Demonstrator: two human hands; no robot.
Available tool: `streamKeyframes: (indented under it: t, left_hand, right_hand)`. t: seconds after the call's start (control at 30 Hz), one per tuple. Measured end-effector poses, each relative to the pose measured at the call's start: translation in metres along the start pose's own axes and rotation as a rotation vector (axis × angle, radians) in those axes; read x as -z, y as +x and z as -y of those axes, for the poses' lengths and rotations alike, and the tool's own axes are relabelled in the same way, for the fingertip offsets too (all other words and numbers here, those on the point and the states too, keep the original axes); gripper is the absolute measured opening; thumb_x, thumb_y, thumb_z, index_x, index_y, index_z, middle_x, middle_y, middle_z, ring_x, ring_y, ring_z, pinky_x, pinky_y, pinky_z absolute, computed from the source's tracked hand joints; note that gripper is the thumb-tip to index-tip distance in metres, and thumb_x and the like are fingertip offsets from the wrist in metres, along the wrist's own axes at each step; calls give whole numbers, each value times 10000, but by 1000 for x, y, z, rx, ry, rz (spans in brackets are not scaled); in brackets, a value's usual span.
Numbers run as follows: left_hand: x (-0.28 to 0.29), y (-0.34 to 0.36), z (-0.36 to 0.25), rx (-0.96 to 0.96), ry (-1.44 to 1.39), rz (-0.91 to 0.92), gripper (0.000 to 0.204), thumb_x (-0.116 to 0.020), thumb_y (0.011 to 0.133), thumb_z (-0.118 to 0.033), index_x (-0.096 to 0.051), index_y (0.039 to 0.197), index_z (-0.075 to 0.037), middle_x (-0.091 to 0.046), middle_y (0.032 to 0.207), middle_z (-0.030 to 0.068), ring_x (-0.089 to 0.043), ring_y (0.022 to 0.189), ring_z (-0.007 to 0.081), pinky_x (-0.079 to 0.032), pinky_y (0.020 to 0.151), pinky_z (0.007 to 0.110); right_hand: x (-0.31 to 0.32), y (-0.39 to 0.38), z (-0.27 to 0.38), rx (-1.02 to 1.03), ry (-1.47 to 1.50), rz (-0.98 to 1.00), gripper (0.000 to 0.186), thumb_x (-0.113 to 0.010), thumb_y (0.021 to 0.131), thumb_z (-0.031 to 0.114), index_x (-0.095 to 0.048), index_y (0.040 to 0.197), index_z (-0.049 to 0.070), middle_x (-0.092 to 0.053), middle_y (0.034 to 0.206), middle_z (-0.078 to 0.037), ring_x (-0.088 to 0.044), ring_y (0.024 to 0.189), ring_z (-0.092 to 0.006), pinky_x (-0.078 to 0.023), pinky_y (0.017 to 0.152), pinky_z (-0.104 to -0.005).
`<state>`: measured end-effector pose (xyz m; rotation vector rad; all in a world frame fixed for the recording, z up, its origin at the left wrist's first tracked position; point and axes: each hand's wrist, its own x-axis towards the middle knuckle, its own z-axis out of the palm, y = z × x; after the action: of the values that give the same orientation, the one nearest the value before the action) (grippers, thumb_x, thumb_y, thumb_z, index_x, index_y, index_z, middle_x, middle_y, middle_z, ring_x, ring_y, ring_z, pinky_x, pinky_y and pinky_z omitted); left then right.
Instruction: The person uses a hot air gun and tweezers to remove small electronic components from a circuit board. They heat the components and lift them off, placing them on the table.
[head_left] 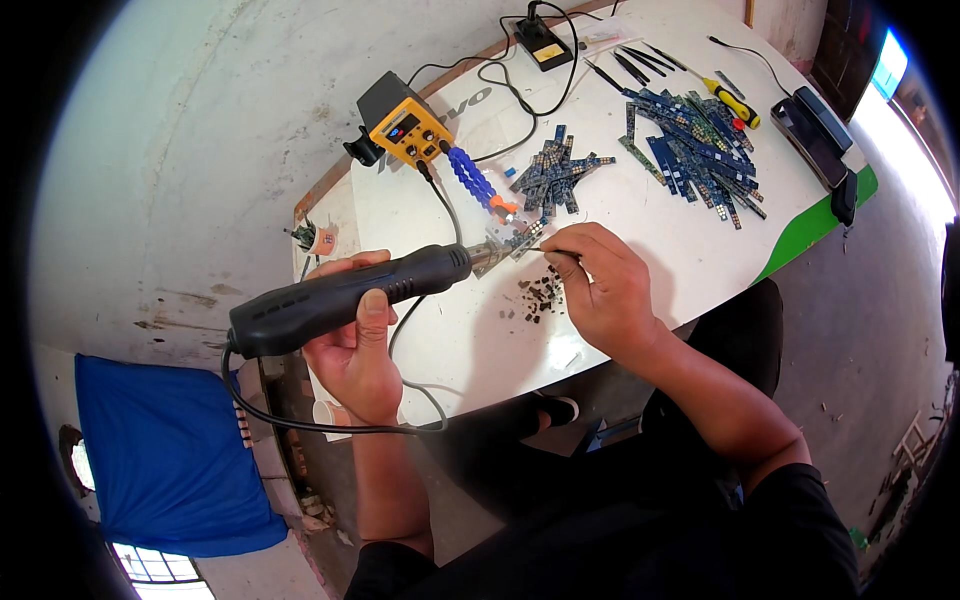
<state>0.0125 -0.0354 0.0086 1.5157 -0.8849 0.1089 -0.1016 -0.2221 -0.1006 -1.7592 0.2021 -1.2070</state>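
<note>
My left hand (352, 335) grips a black hot-air gun (335, 297) by its handle, nozzle pointing right at a small circuit board strip (515, 238) held by a blue jointed clamp arm (473, 180). My right hand (600, 285) pinches thin tweezers (548, 250), whose tip touches the same strip. Just below the strip lies a small heap of dark removed chips (540, 295) on the white table (620, 215).
A yellow-and-black rework station (402, 125) stands at the back left, cables trailing. Two piles of blue board strips (555, 170) (695, 145), a yellow-handled screwdriver (732, 102), spare tweezers (640, 62), a black device (815, 135) and a blue cushion (170, 455) at lower left.
</note>
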Motion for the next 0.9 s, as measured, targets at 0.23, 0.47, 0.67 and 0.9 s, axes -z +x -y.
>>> streamKeyframes:
  t: [0.23,0.47,0.67,0.9]
  left_hand:
    - [1,-1,0,4,-2,7,326,-691,951,-77,-553,1233,10,-671,1184,160,-593,835,99,-485,723,212]
    - [2,-1,-1,3,11,13,333,-682,954,-70,-540,1245,7,-670,1186,156,-582,816,94,-483,726,212]
    - [2,-1,-1,8,2,14,332,-671,954,-56,-533,1250,5,-670,1187,154,-569,799,91,-481,729,213]
    - [1,-4,-3,5,-29,-5,358,-689,947,-75,-525,1256,4,-678,1170,166,-575,773,89,-487,710,212]
  right_hand:
    - [-1,-1,0,-5,10,12,145,-672,830,-84,-688,960,-20,-666,921,-136,-658,821,-316,-539,726,-362]
    - [0,-3,2,-43,-2,25,141,-677,838,-66,-693,965,-8,-675,930,-129,-663,828,-312,-541,729,-359]
    - [2,-8,0,-384,167,-50,75,-666,924,4,-699,991,3,-700,906,-75,-672,811,-191,-528,691,-310]
    - [12,-16,-15,-937,804,-143,170,-650,996,142,-681,1070,-9,-676,885,-42,-613,802,-111,-492,786,-262]
